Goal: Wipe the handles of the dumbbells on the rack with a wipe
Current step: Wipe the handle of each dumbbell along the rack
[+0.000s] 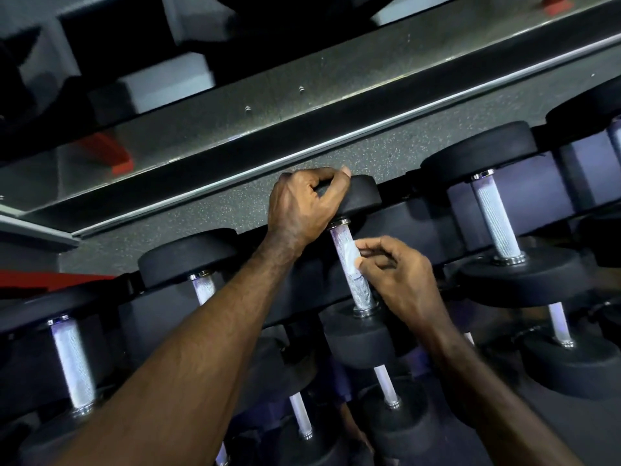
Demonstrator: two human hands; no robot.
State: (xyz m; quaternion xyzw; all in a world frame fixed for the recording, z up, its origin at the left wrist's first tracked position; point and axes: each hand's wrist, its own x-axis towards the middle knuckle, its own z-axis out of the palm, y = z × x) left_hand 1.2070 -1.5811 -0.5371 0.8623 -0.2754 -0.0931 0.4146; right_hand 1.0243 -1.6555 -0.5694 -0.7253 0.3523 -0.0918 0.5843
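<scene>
Dark speckled rubber floor (302,169) runs behind the rack, and at twelve o'clock a mirror (188,129) with a bright metal lower edge throws back blurred black, white and red shapes I cannot make out. The rack (416,227) is black, its rails slanting from eight o'clock up to two o'clock, and black round-headed dumbbells sit across it in tiers.

The dumbbell (361,196) I am working on lies at the centre of the upper tier, its knurled steel handle (353,267) pointing from twelve toward five o'clock. My left hand (302,203) grips the far head of it, fingers curled over the rim and thumb on the near side. My right hand (400,277) pinches a small white wipe (351,258) between thumb and fingertips and presses it against the handle's upper half; the other fingers are loosely bent.

At three o'clock another dumbbell (494,210) shows its full handle, well apart from my hands. At nine o'clock two more (72,361) stand on the same tier, and my left forearm (188,348) crosses in front of the nearer one's handle. Smaller dumbbells (386,388) on the lower tier sit at six o'clock, partly hidden under my arms.
</scene>
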